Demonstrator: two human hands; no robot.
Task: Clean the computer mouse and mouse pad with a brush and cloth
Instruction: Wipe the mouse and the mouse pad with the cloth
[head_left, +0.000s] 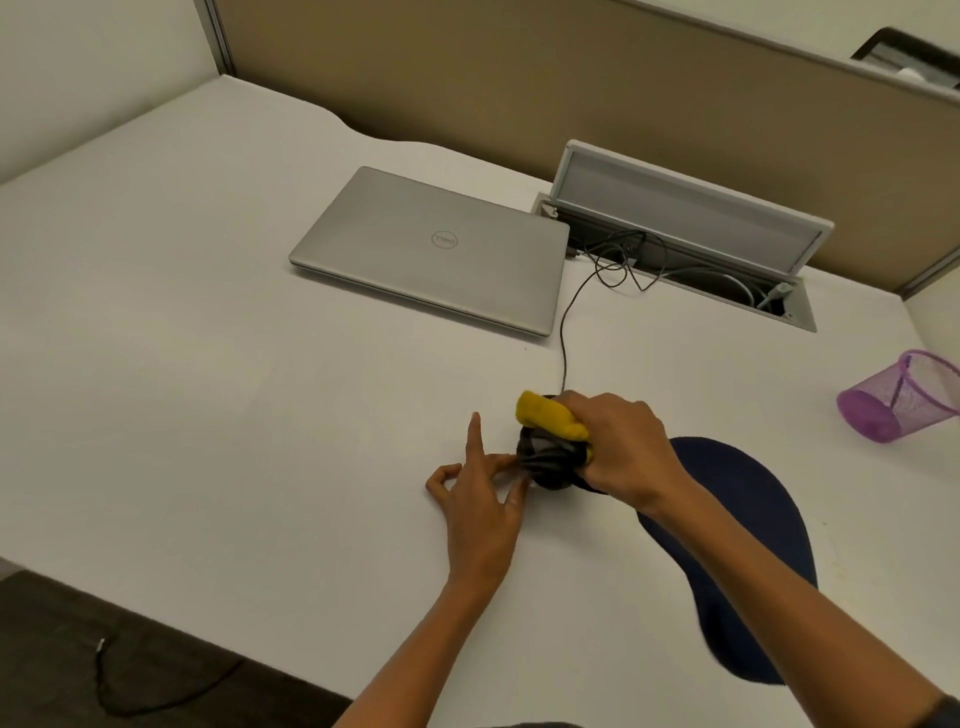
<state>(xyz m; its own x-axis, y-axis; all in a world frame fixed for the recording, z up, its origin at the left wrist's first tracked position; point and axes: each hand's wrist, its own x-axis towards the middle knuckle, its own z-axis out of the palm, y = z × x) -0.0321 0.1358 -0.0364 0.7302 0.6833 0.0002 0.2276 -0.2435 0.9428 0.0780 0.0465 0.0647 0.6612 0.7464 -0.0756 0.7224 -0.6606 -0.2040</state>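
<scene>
1. Two hands are in the head view, both yours, working at one spot on the white desk (218, 364); your right hand (618, 452) has its fingers curled tight round a yellow cloth (548, 415) and presses it onto the black mouse (550, 460).
2. Your left hand (483, 493) steadies the mouse from its left side; the index finger points up and away, free of the mouse; thumb and another fingertip pinch at the mouse's edge; the little finger is curled in.
3. The mouse sits just off the far left tip of the dark blue mouse pad (748, 545); whether it overlaps the pad you cannot tell, since your right hand covers that join; its black cable (565, 332) runs away from you to the open cable hatch (691, 249) in the desk.
4. No brush can be made out in this view.
5. Elsewhere: a closed silver laptop (431, 249) lies beyond the mouse, left of the hatch; a purple mesh cup (904, 395) lies tipped on its side at the right edge, well apart from the pad.
</scene>
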